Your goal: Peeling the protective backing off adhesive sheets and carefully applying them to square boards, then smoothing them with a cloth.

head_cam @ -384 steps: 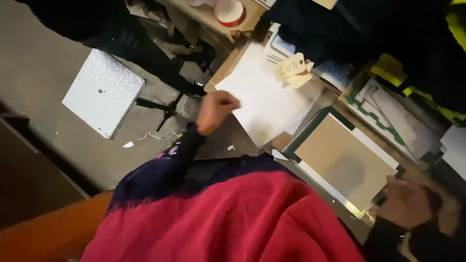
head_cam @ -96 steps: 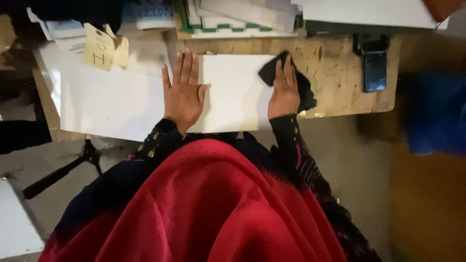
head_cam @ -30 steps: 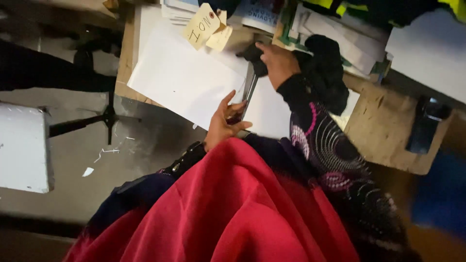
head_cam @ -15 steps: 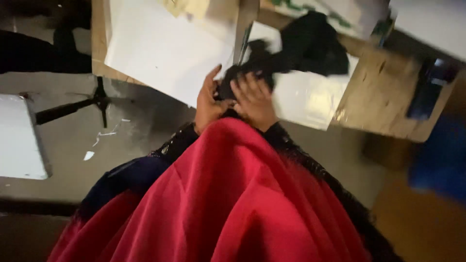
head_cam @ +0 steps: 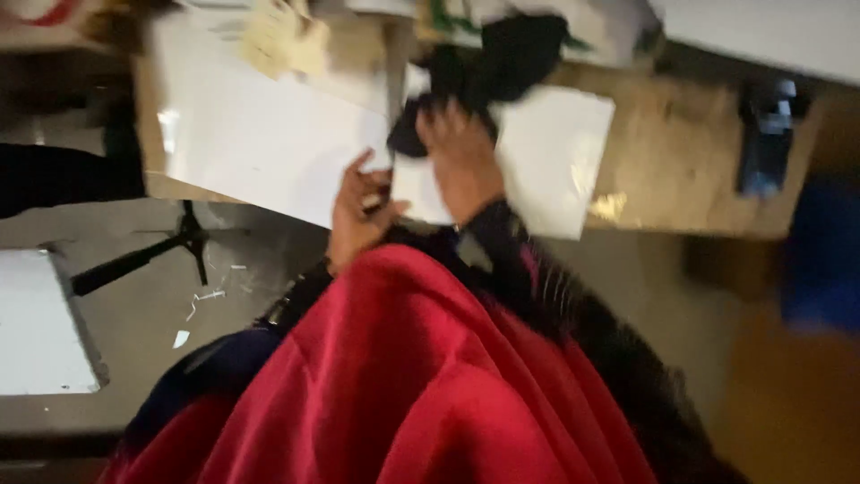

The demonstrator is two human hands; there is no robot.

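Single head view, steeply down, close over worktable [head_cam: 681, 170]

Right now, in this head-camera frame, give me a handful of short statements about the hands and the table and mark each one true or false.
1. The right hand rests on a black cloth at the top of a white sheet. True.
2. The left hand is down on the floor beside the white board. False: it is at the table's near edge, at the gap between the large white sheet and the smaller one.
3. A dark clip-like object sits on the wooden table, to the right of the hands. True.
4. The person's lap is covered by green fabric. False: the fabric is red.
5. A black stand lies on the floor on the left. True.
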